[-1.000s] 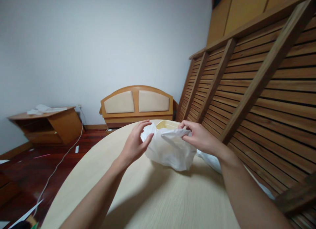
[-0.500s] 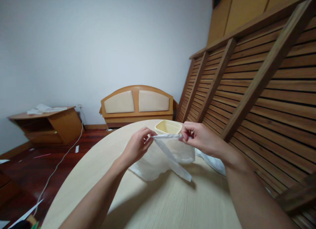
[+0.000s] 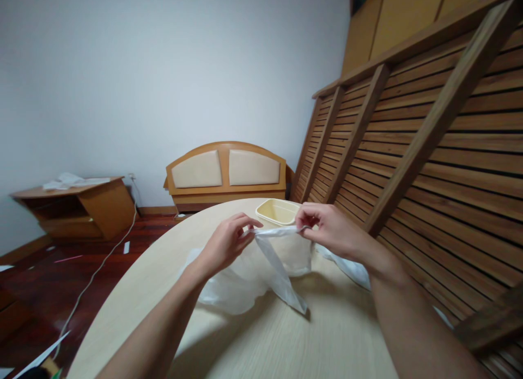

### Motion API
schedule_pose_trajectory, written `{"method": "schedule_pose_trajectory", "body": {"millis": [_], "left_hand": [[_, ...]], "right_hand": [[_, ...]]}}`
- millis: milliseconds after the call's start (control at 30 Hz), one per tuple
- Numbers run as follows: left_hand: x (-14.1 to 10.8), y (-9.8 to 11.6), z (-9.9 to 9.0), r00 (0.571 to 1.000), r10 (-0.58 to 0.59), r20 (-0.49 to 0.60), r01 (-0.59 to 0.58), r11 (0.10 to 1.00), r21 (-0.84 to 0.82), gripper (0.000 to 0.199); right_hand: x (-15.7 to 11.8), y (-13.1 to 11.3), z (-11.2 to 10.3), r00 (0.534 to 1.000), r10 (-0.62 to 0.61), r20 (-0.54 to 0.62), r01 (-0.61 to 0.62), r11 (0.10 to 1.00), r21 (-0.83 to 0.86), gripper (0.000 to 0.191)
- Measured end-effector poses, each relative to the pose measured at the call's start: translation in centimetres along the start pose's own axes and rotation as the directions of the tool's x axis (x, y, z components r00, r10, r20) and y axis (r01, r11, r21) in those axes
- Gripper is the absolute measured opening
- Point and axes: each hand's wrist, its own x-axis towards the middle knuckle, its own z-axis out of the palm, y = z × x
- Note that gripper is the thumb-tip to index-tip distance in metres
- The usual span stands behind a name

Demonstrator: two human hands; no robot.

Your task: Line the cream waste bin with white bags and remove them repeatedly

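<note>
A thin white plastic bag is stretched between my hands above the round table. My left hand pinches one end of its gathered top edge. The other end is gripped by the closed fingers of my right hand. From the taut edge a narrow strip hangs down toward the tabletop. Just behind it stands a pale yellow rectangular tub, its open top facing up and its lower part hidden by the bag. More white plastic lies on the table under my right forearm.
A slatted wooden panel leans close along the right side. Beyond the table stands a padded headboard. At the left are a low wooden cabinet with white sheets on top and a cable trailing over the dark red floor.
Both hands have moved slightly lower, still holding the edge taut. The bag's body has shifted to the left, and the hanging strip has swung left and downward.
</note>
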Motion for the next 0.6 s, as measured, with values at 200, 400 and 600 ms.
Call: {"method": "schedule_pose_trajectory", "body": {"millis": [200, 400, 600], "left_hand": [[-0.1, 0.0, -0.1, 1.000, -0.020, -0.007, 0.020, 1.000, 0.015, 0.018], [0.1, -0.1, -0.2, 0.998, -0.016, -0.064, 0.017, 1.000, 0.026, 0.014], [-0.4, 0.2, -0.3, 0.998, -0.057, 0.038, 0.056, 0.998, 0.023, 0.026]], "right_hand": [[0.0, -0.5, -0.2, 0.995, 0.074, -0.072, -0.074, 0.997, 0.002, 0.006], [0.0, -0.6, -0.1, 0.997, 0.046, -0.053, -0.044, 0.998, 0.040, 0.008], [0.5, 1.2, -0.2, 0.942, 0.106, -0.320, -0.092, 0.994, 0.056, 0.008]]}}
